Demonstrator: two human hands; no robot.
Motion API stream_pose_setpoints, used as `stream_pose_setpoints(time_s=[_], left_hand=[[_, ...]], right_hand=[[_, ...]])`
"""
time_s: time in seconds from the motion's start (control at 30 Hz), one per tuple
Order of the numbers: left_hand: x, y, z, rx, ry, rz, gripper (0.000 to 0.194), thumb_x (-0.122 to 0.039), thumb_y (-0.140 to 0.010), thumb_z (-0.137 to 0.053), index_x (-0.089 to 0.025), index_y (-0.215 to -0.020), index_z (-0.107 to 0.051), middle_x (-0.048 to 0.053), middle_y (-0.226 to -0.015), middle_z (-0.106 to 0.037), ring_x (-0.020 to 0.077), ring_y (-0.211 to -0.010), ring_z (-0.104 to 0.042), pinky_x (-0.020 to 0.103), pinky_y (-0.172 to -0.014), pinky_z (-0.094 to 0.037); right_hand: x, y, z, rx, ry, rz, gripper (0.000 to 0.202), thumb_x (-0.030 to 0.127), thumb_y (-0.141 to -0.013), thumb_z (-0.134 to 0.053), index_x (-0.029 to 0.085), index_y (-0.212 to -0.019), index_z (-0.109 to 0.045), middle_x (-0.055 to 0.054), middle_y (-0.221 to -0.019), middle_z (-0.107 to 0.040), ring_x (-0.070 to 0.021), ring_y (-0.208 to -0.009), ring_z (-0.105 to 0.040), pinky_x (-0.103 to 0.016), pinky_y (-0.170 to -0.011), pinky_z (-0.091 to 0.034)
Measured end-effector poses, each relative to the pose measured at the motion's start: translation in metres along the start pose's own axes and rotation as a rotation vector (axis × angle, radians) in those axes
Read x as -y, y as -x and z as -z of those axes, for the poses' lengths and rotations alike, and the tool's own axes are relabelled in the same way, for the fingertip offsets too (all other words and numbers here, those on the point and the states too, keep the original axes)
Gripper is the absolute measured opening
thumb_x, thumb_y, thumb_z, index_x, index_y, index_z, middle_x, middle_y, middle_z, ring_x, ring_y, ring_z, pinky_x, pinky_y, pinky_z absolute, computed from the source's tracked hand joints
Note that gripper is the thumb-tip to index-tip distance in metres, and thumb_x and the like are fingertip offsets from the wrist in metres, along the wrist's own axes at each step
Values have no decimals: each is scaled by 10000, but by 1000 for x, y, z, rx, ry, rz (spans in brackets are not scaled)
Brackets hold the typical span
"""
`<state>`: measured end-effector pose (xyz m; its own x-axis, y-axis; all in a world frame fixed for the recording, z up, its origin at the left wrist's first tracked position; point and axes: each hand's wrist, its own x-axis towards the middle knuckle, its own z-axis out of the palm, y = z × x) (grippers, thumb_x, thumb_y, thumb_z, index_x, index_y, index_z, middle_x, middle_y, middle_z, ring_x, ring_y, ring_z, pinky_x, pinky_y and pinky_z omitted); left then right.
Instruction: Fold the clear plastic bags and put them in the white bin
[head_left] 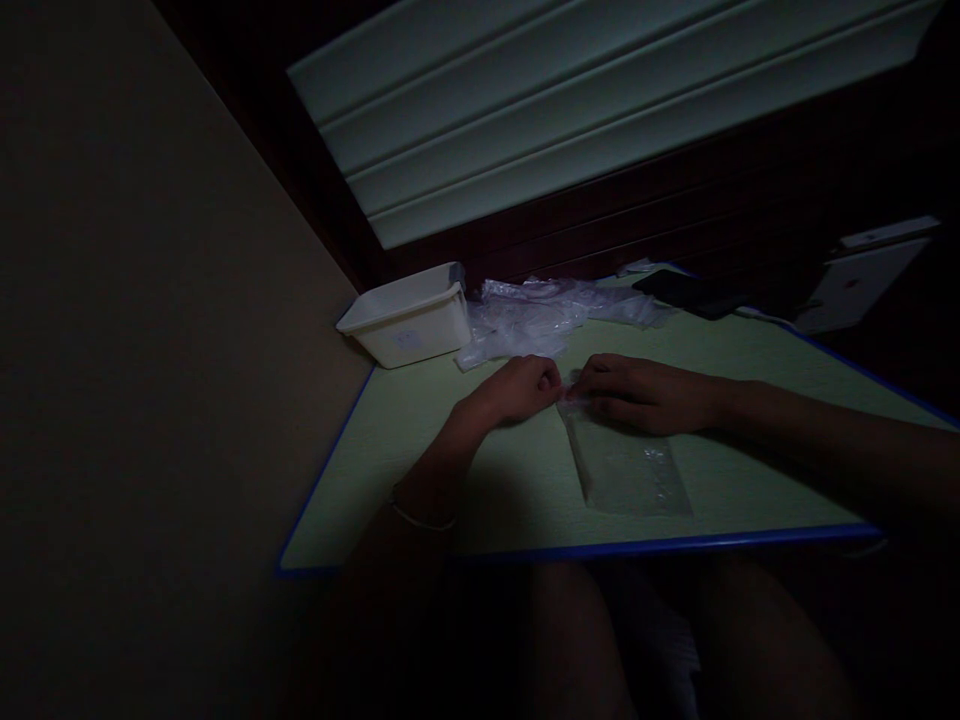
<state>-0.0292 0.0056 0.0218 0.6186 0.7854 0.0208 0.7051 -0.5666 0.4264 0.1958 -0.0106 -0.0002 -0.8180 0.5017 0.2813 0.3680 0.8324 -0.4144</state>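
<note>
A clear plastic bag (630,475) lies flat on the pale green table, its lower end toward the blue front edge. My left hand (525,388) is closed at the bag's upper left corner, fingers curled and pinching there. Over the top edge of the bag rests my right hand (637,392), its fingers bent and its fingertips meeting the same corner close to the left hand. Dim light and the fingers hide exactly what is pinched at that corner. Whether anything lies inside the bag cannot be made out; it looks flat.
Behind my hands lies a heap of crumpled clear plastic bags (532,315). A white plastic bin (412,320) with a small label stands at the back left by the wall. A dark flat object (690,293) sits at the back right. The table (405,450) has a blue edge.
</note>
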Motion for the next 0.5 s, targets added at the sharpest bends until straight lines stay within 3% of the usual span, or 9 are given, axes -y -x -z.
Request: stream_pose_setpoints(time_s=[0.13,0.3,0.5], left_hand=[[1,1,3,-8,-29,-17,155,-226,-839,-538,-152,-882,-667,45,-817,-672,140,-710,-576,250,-641,-406],[9,2,5,-9,-23,3,150,-215,-823,-534,-152,-865,-664,35,-793,-665,133,-692,-573,238,-622,-405],[6,3,4,15,8,-2,168,-308,-830,-571,-165,-855,-656,29,-778,-660,134,-679,-570,240,-598,-390]], right_hand=[[0,0,-1,-6,-5,4,323,250,-909,-466,148,-1190,-590,-124,-1053,-573,-253,-998,-555,-407,-907,-438],[-1,0,0,13,8,4,285,243,-920,-457,127,-1119,-624,-125,-1020,-568,-233,-953,-558,-387,-887,-448],[0,0,0,4,8,17,298,241,-918,-459,132,-1142,-622,-125,-1029,-570,-239,-972,-561,-395,-894,-450]])
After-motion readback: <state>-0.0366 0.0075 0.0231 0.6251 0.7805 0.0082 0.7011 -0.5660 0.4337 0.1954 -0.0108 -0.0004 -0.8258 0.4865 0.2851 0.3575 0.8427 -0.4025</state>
